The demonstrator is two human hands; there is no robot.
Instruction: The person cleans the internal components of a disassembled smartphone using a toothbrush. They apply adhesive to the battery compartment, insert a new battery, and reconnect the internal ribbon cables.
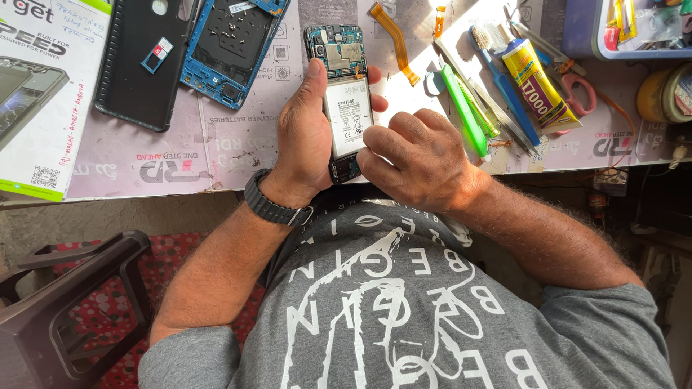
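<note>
An opened smartphone (344, 79), back cover off, shows its white battery and circuit board. My left hand (306, 137) grips it from the left side, thumb lying on the upper edge of the battery. My right hand (414, 158) rests against the phone's lower right corner, fingers curled and pressing on the battery's lower edge. The phone is held just above the near edge of the work mat (180, 162). A black watch band is on my left wrist.
A blue phone mid-frame (234, 47) and a black back cover (140, 72) lie at the left, beside a white box (43, 101). An orange flex cable (395, 39), green and blue tools (465, 108), a glue tube (537, 86) and a parts tray (634, 29) lie on the right. A dark stool (65, 302) stands lower left.
</note>
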